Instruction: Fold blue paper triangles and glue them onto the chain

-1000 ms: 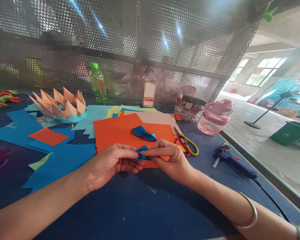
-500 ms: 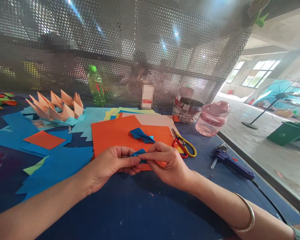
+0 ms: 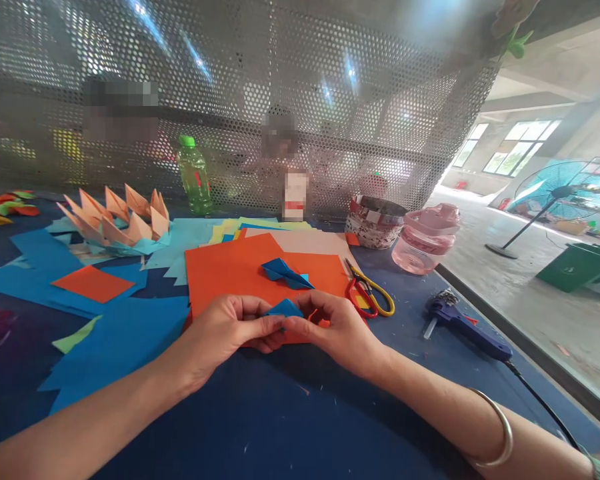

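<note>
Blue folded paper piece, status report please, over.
Left hand and right hand pinching small folded blue paper, over orange paper sheet. Second folded blue paper on the sheet, ahead of the hands. Yellow-and-red-handled scissors beside the sheet.

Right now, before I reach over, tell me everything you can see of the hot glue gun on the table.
The hot glue gun lies on its side on the dark blue tabletop, and its body looks like glossy blue plastic. A pale rod sticks out of its left end, beside a grey, metal-looking part. A black cord leaves the other end and runs toward the lower right. Only the tabletop seems to touch it.
</note>
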### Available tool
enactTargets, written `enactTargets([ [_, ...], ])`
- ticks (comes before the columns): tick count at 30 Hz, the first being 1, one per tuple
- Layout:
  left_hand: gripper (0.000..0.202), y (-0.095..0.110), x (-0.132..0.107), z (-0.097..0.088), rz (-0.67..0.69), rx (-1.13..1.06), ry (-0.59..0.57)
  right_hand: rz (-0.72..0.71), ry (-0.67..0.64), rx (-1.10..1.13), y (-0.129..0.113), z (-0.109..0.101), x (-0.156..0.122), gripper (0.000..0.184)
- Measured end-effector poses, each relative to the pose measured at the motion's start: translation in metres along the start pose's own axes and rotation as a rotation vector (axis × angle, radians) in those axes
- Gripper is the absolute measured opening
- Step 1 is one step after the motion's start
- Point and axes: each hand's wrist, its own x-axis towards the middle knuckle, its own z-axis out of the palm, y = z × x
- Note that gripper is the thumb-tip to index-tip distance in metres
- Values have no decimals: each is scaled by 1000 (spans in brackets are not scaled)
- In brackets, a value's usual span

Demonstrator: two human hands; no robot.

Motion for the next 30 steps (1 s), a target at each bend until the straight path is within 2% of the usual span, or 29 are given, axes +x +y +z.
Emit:
enactTargets([
  [12,25,1,-2,2,-50,-47,7,-24,42,59,5,3,0,24],
  [17,28,-1,-2,1,-71,-62,-32,16,-17,206,4,3,0,28],
  [20,28,0,-2,2,-64,-80,-65,17,-69,329,3,2,-1,34],
  [23,29,0,-3,2,-59,-98,-87,19,-91,359,1,1,-2,41],
  [26,31,1,-3,3,-36,-62,-56,56,-115,373,3,1,0,44],
  [30,36,0,-2,2,-1,37,45,69,-90,317,7,3,2,40],
])
